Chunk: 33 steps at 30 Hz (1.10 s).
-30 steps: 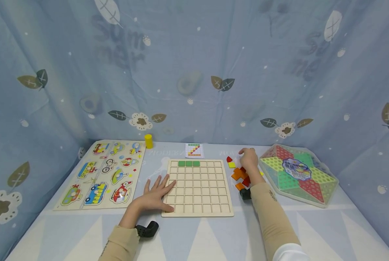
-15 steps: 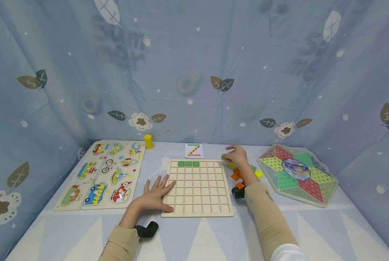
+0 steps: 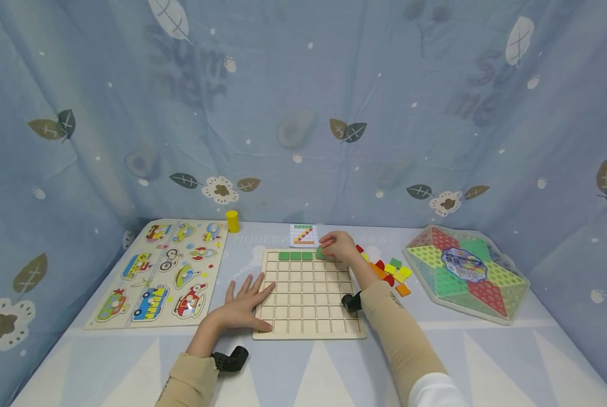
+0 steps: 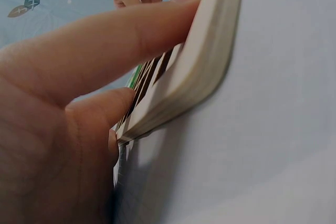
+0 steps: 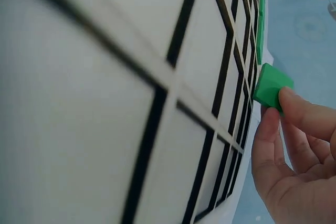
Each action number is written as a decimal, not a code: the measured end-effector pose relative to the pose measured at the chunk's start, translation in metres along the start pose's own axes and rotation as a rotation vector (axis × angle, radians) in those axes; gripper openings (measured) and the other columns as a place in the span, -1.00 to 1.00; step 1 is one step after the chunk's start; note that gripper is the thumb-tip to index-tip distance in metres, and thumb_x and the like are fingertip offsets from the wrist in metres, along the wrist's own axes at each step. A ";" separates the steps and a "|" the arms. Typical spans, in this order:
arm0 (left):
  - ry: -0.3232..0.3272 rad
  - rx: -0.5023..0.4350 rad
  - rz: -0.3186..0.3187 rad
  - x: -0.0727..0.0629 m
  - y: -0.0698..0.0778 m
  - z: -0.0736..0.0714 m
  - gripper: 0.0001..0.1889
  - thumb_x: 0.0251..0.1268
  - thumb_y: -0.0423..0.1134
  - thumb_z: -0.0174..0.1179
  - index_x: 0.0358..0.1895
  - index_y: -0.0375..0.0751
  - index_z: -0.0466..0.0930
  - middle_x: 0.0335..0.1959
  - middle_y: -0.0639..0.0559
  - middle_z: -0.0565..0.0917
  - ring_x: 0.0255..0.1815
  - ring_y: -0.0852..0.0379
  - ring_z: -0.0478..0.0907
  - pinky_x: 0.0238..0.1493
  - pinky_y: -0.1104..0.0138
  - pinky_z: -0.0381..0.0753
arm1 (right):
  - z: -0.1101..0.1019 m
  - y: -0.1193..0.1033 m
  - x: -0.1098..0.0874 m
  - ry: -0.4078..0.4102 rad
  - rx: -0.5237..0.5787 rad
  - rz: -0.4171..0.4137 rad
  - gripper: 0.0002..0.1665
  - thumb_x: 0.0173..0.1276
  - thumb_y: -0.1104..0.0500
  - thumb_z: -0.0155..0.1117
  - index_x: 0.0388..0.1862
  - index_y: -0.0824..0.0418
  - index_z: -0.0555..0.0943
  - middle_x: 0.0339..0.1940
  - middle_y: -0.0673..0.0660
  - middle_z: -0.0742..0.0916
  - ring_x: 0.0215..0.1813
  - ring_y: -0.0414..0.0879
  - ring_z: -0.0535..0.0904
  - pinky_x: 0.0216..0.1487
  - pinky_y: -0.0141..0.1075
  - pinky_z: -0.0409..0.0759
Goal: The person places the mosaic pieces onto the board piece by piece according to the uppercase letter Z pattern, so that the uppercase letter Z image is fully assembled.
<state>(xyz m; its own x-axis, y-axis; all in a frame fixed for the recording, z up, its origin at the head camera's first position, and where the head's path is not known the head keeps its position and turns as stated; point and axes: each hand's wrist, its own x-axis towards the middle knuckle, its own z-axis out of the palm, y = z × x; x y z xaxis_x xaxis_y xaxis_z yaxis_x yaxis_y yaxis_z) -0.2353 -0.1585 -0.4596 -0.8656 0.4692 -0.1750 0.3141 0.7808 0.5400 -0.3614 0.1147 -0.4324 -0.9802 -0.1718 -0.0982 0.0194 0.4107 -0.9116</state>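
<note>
A wooden grid board [image 3: 303,294] lies flat on the table, with three green square tiles [image 3: 295,256] in a row in its top row. My right hand [image 3: 339,247] pinches another green tile [image 5: 272,86] between thumb and fingers, over the board's top row, right of those three. In the right wrist view the held tile is tilted beside the grid. My left hand [image 3: 239,307] rests with fingers spread on the board's left edge; the left wrist view shows its thumb [image 4: 157,24] on the rim. Behind the board lies a small pattern card [image 3: 304,236].
Loose red, yellow, orange and green tiles [image 3: 392,271] lie right of the board, partly behind my right arm. Farther right is a boxed star-patterned game [image 3: 466,271]. A vehicle puzzle board [image 3: 156,271] lies at the left, with a yellow cylinder [image 3: 233,221] behind it.
My right hand has moved left from the loose tiles to the board's top row, carrying a green tile. The left hand has stayed on the board's edge.
</note>
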 end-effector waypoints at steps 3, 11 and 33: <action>0.000 0.004 0.007 -0.001 0.002 0.000 0.03 -0.15 0.19 0.31 0.45 -0.06 0.03 0.49 -0.19 -0.21 0.46 -0.24 -0.43 0.26 -0.20 -0.58 | 0.004 0.000 0.002 0.002 -0.031 0.004 -0.74 0.15 0.43 0.26 -0.13 0.42 0.57 -0.33 0.19 0.66 -0.37 -0.09 0.56 -0.33 -0.28 0.59; 0.004 -0.004 0.010 -0.001 0.004 -0.001 0.03 -0.15 0.18 0.32 0.45 -0.06 0.04 0.49 -0.19 -0.21 0.46 -0.25 -0.43 0.27 -0.20 -0.58 | 0.010 -0.001 0.006 0.030 -0.277 -0.045 -0.77 0.02 0.48 0.32 -0.31 0.29 0.65 -0.40 0.11 0.70 -0.31 -0.07 0.58 -0.29 -0.33 0.57; -0.002 -0.006 -0.011 0.000 0.002 0.000 0.03 -0.15 0.18 0.32 0.45 -0.04 0.04 0.50 -0.17 -0.22 0.46 -0.22 -0.44 0.27 -0.18 -0.60 | -0.040 0.016 -0.020 0.189 -0.342 -0.020 -0.72 0.17 0.39 0.23 -0.10 0.31 0.61 -0.10 0.22 0.67 -0.04 0.10 0.55 -0.07 -0.14 0.54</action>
<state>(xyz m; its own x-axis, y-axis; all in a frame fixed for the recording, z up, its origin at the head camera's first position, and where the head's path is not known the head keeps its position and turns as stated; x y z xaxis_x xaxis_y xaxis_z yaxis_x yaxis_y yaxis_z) -0.2349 -0.1569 -0.4584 -0.8681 0.4615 -0.1830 0.3020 0.7835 0.5431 -0.3498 0.1603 -0.4292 -0.9994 -0.0277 0.0222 -0.0352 0.6895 -0.7234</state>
